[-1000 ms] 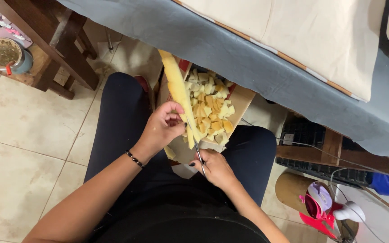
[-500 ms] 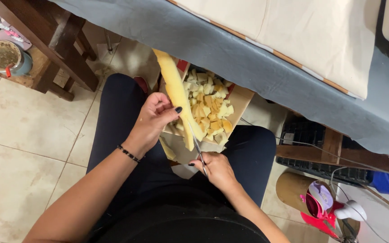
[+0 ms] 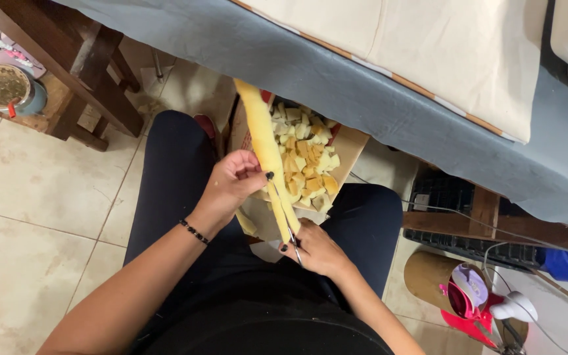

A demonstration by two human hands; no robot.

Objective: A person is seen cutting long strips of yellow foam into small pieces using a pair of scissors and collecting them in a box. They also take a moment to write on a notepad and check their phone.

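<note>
Over my lap, I pinch a long yellow foam strip (image 3: 265, 148) in my left hand (image 3: 231, 184), fingers closed on its edge. My right hand (image 3: 313, 246) grips scissors (image 3: 290, 230), their blades running along the strip's near end. Beyond my knees sits a cardboard box (image 3: 350, 148) of cut foam pieces (image 3: 307, 164).
</note>
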